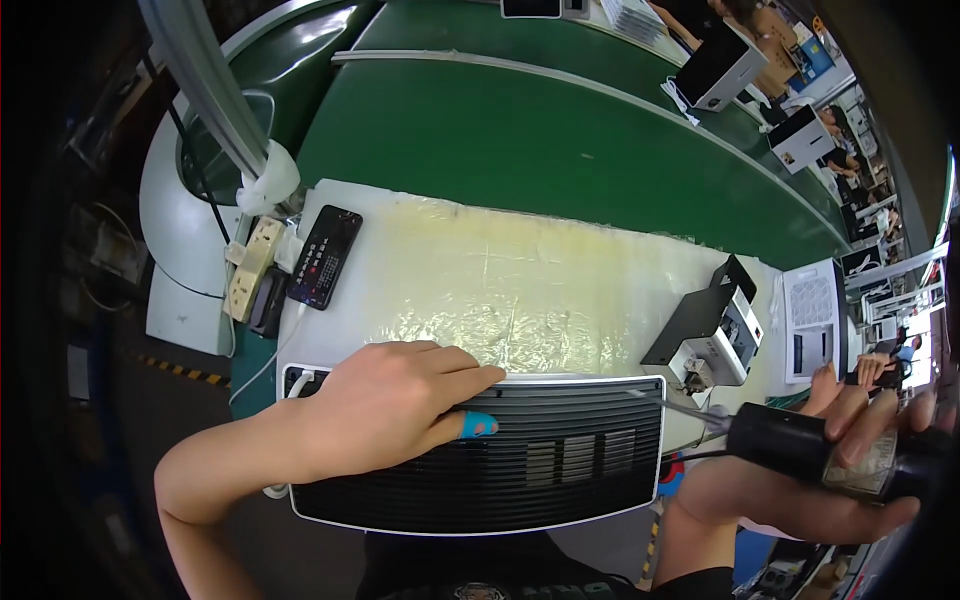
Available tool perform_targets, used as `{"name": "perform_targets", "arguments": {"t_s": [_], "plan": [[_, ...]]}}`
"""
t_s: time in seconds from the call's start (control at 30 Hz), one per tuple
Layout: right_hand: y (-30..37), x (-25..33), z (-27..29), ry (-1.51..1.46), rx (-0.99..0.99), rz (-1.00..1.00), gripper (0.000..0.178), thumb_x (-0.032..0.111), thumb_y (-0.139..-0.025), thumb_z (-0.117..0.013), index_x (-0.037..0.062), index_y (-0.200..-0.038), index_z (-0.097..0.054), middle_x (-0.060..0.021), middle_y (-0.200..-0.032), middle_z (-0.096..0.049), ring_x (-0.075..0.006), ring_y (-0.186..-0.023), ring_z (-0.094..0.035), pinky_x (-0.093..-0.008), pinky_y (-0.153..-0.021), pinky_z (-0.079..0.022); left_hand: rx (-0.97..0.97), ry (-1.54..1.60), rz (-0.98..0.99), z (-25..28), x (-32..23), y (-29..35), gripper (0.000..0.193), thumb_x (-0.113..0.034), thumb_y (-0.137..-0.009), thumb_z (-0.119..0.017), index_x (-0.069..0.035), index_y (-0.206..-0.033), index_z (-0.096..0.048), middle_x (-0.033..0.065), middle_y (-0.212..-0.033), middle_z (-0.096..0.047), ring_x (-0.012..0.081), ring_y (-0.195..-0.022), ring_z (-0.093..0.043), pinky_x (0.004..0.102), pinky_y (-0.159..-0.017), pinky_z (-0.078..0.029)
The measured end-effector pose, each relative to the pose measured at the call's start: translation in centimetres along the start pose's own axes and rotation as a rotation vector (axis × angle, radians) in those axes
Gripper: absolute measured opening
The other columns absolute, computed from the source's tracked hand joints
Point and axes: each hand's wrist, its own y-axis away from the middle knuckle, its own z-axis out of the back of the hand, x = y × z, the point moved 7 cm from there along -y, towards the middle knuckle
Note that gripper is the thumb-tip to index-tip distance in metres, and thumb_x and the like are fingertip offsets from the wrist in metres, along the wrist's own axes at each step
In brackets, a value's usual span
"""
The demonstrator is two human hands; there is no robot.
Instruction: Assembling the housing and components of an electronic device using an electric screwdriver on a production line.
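A white-framed appliance with a black slatted panel (570, 490) lies in front of me at the near edge of the bench. My left hand (390, 405) grips its far edge, fingers over the rim and the thumb on the slats; blue tape wraps the thumb. A black electric screwdriver (775, 440) is in my right hand (850, 480), its fingers closed around the body. The long bit points left, its tip over the panel's far right corner. Whether the tip touches the panel, I cannot tell. A white plug sits at the panel's far left corner.
Plastic film covers the white work mat (480, 280). A phone (325, 257) and a power strip (255, 268) lie at the left by a metal post. A black box with small metal parts (705, 335) stands right. Beyond runs a green conveyor belt (560, 140); other people work at the far right.
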Motion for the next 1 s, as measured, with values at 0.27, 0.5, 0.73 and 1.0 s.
{"name": "perform_targets", "arguments": {"t_s": [0.27, 0.5, 0.73, 1.0], "plan": [[1.4, -3.3, -13.5, -0.100, 0.309, 0.013, 0.068, 0.040, -0.096, -0.049, -0.0072, -0.136, -0.020, -0.0124, -0.107, -0.047, -0.0121, -0.055, -0.048, -0.0278, -0.046, -0.045, 0.000, -0.001, 0.007, -0.1, 0.3, 0.0, 0.039, -0.023, -0.079, -0.070, -0.004, -0.112, -0.061, 0.0108, -0.099, -0.065, 0.0288, -0.089, -0.063, 0.0375, -0.077, -0.051], [2.7, -4.5, -15.2, -0.139, 0.448, -0.057, 0.070, 0.038, -0.097, -0.049, -0.0041, -0.143, -0.017, -0.0145, -0.107, -0.049, -0.0174, -0.055, -0.050, -0.0329, -0.048, -0.047, 0.022, -0.028, 0.011, -0.5, 0.6, 0.3, 0.040, -0.024, -0.081, -0.067, -0.004, -0.114, -0.060, 0.0089, -0.098, -0.063, 0.0273, -0.089, -0.063, 0.0371, -0.077, -0.051], [3.4, -5.6, -16.0, -0.214, 0.642, -0.223, 0.069, 0.034, -0.096, -0.050, -0.0018, -0.146, -0.017, -0.0177, -0.112, -0.051, -0.0240, -0.059, -0.053, -0.0404, -0.053, -0.048, 0.052, -0.010, 0.042, -0.7, 0.8, 0.3, 0.039, -0.023, -0.081, -0.066, -0.004, -0.114, -0.060, 0.0090, -0.097, -0.063, 0.0272, -0.088, -0.063, 0.0377, -0.076, -0.051], [3.7, -7.0, -16.1, -0.194, 0.572, -0.266, 0.078, 0.049, -0.092, -0.051, 0.0055, -0.148, -0.017, -0.0181, -0.107, -0.056, -0.0235, -0.059, -0.058, -0.0363, -0.050, -0.049, 0.014, 0.013, 0.023, -0.3, 0.4, 0.7, 0.044, -0.015, -0.074, -0.069, -0.005, -0.115, -0.059, 0.0093, -0.097, -0.063, 0.0298, -0.089, -0.062, 0.0401, -0.077, -0.051]]}}
